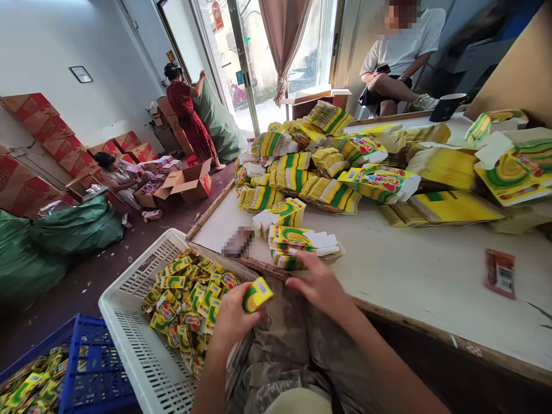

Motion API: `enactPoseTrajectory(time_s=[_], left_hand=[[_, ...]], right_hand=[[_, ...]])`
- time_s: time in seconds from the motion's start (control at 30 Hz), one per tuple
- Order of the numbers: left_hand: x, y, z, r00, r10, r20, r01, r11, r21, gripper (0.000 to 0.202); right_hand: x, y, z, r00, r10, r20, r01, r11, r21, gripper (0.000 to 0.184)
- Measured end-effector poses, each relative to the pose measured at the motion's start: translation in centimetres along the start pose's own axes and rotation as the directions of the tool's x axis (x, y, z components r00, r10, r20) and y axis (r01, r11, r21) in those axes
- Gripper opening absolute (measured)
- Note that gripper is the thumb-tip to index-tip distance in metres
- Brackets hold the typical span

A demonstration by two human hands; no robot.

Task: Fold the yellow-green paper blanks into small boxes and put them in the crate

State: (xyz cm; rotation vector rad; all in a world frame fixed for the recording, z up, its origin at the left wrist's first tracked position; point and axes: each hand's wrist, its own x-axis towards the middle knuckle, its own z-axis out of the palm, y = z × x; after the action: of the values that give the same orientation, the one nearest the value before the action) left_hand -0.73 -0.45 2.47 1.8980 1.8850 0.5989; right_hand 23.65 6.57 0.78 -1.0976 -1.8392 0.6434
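My left hand [233,316] is closed round a small yellow and green box [257,294], held over my lap beside the white crate [129,322]. That crate holds several folded boxes of the same kind [190,299]. My right hand [319,284] reaches forward with fingers stretched out, its fingertips resting on a short stack of flat box blanks [297,244] at the table's near edge.
Large piles of flat yellow-green blanks [328,167] cover the far table. A red packet [500,271] lies at right. A blue crate [81,368] with more boxes stands at lower left. Green sacks, red cartons and three other people fill the room behind.
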Motion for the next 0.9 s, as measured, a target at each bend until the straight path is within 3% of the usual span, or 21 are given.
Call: enactPoseTrajectory(time_s=[0.07, 0.1, 0.17, 0.23, 0.37, 0.63, 0.8, 0.9], left_hand=[[-0.1, -2.5, -1.5, 0.989, -0.104, -0.106, 0.116, 0.987, 0.115, 0.067], [-0.2, -3.6, -2.1, 0.978, -0.145, -0.153, 0.166, 0.976, 0.14, 0.071], [-0.6, -5.2, -2.7, 0.963, -0.193, -0.189, 0.217, 0.97, 0.114, 0.072], [-0.9, -5.6, -2.3, 0.971, -0.196, -0.136, 0.2, 0.98, 0.012, 0.062], [-0.9, -3.9, -0.3, 0.992, -0.123, 0.036, 0.128, 0.973, -0.19, 0.051], [-0.4, -0.2, 1.9, 0.99, -0.005, 0.142, 0.053, 0.939, -0.34, 0.049], [0.1, 1.5, 2.6, 0.971, 0.046, 0.233, 0.057, 0.906, -0.419, 0.047], [1.0, 2.1, 3.7, 0.969, 0.072, 0.234, 0.07, 0.834, -0.547, 0.047]], right_hand=[[2.3, 1.4, -0.7, 0.991, 0.021, -0.13, -0.045, 0.982, -0.182, 0.045], [3.3, 2.2, -0.9, 0.988, 0.055, -0.142, -0.092, 0.958, -0.272, 0.043], [4.6, 3.4, -1.1, 0.988, 0.12, -0.101, -0.151, 0.901, -0.406, 0.038], [5.0, 4.3, -0.9, 0.988, 0.143, -0.053, -0.151, 0.873, -0.464, 0.033], [4.8, 4.5, -0.5, 0.993, 0.112, -0.043, -0.118, 0.867, -0.484, 0.03], [5.6, 4.0, -0.9, 0.983, 0.177, 0.045, -0.125, 0.832, -0.54, 0.016], [6.2, 4.0, -1.2, 0.983, 0.18, 0.023, -0.141, 0.839, -0.526, 0.031], [5.9, 3.7, -1.4, 0.985, 0.17, -0.031, -0.165, 0.882, -0.442, 0.036]])
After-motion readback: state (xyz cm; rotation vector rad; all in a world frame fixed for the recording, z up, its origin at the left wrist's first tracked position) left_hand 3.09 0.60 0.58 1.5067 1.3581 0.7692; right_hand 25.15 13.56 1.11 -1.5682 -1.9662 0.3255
